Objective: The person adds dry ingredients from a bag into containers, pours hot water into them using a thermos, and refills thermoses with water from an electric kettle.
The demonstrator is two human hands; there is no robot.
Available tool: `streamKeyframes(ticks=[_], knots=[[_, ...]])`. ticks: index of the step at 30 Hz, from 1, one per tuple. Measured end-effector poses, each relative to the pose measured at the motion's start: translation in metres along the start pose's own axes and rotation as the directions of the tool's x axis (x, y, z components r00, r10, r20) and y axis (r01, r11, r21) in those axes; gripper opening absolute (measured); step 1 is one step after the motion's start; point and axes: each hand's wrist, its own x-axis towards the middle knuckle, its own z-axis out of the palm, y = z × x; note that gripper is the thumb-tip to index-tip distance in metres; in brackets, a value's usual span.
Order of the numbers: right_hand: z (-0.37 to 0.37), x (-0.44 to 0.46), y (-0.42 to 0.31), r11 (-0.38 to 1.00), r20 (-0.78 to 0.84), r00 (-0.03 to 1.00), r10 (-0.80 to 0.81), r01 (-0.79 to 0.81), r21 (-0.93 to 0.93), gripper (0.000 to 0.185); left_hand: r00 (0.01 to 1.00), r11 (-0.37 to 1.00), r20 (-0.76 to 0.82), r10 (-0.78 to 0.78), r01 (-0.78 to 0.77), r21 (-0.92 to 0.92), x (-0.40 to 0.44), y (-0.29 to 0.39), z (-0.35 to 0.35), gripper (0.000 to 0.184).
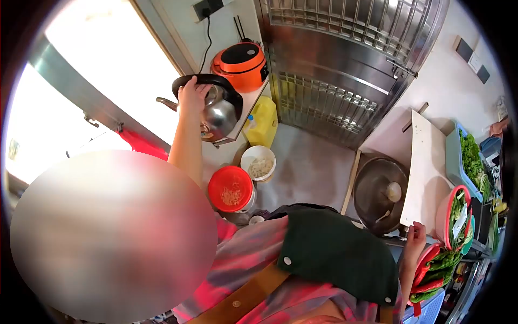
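Note:
My left hand (pixel 193 96) reaches up at the upper left, its fingers wrapped round the black handle of a steel kettle (pixel 220 114). The kettle's spout points left, and it is beside an orange rice cooker (pixel 245 75) on a small stand. Low on the right, my right hand (pixel 415 235) is at the near corner of a white board (pixel 423 167), its fingers curled together. Whatever those fingers may hold is too small to tell. A large dark wok (pixel 372 189) with a ladle inside lies left of the board.
A red bucket (pixel 224 186), a white bucket (pixel 267 154) and a yellow jug (pixel 263 121) stand on the floor. Behind is a metal door (pixel 334 65). Vegetables fill a pink basin (pixel 447 221) and a blue basket (pixel 456 156). Red and green peppers (pixel 434 272) lie below. A blurred oval hides the lower left.

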Motion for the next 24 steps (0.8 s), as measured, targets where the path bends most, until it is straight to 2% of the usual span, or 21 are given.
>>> streamKeyframes(ticks=[3,4,6,8,11,14,15,17,18,19,20,21,22,23,24], knots=[[0.011,0.001,-0.018,0.998,0.010,0.999,0.039,-0.038,-0.052,0.012,0.995,0.997,-0.072,-0.069,0.072,0.034,0.053,-0.011,-0.007,0.031],[0.014,0.001,-0.020,0.997,0.005,0.998,0.058,-0.057,-0.057,0.012,0.997,0.997,-0.081,0.006,0.001,0.076,0.063,-0.015,-0.006,0.031],[0.019,0.003,-0.024,0.994,-0.005,0.996,0.093,-0.093,-0.062,0.011,0.985,1.000,-0.174,-0.012,0.016,0.021,0.087,-0.014,-0.002,0.032],[0.026,0.006,-0.026,0.994,0.002,0.995,0.095,-0.095,-0.061,0.011,0.985,0.999,-0.170,0.021,-0.026,-0.028,0.103,-0.016,-0.002,0.035],[0.040,0.013,-0.036,0.998,0.037,0.998,0.058,-0.057,-0.027,0.011,0.977,1.000,-0.213,0.009,-0.011,-0.007,0.116,-0.018,0.004,0.035],[0.054,0.019,-0.055,0.998,0.111,0.992,0.052,-0.048,-0.036,0.012,0.973,0.997,-0.232,0.015,-0.030,-0.064,0.092,-0.016,0.012,0.035],[0.056,0.020,-0.055,0.999,0.115,0.993,0.032,-0.028,-0.033,0.012,0.989,0.997,-0.142,-0.040,0.031,-0.070,0.107,-0.018,-0.015,0.038],[0.061,0.018,-0.053,1.000,0.110,0.994,0.000,0.004,-0.031,0.012,0.999,0.998,-0.032,-0.009,0.008,-0.055,0.110,-0.014,-0.046,0.034],[0.061,0.016,-0.052,0.996,0.123,0.990,0.061,-0.053,-0.067,0.013,1.000,0.999,0.023,0.006,-0.005,-0.050,0.112,-0.013,-0.061,0.033],[0.064,0.014,-0.049,0.997,0.135,0.989,0.054,-0.045,-0.067,0.013,0.980,0.993,0.194,-0.039,0.059,-0.098,0.139,-0.012,-0.102,0.037],[0.066,0.012,-0.046,0.996,0.121,0.991,0.059,-0.049,-0.078,0.013,0.897,0.993,0.443,0.011,0.042,-0.111,0.166,-0.014,-0.138,0.041],[0.069,0.010,-0.053,0.996,0.139,0.986,0.088,-0.083,-0.042,0.011,0.703,0.981,0.708,-0.073,0.180,-0.078,0.187,-0.010,-0.153,0.038],[0.073,0.007,-0.058,0.997,0.096,0.994,0.050,-0.043,-0.072,0.011,0.872,0.972,0.446,-0.201,0.235,-0.022,0.181,-0.010,-0.150,0.041],[0.072,0.009,-0.065,0.986,0.161,0.982,0.095,-0.071,-0.154,0.014,0.856,0.972,0.516,0.017,-0.135,0.192,0.192,-0.018,-0.147,0.035],[0.072,0.004,-0.059,0.981,0.202,0.974,0.101,-0.064,-0.182,0.016,0.791,0.707,0.561,0.246,-0.542,0.454,0.203,-0.027,-0.144,0.029]])
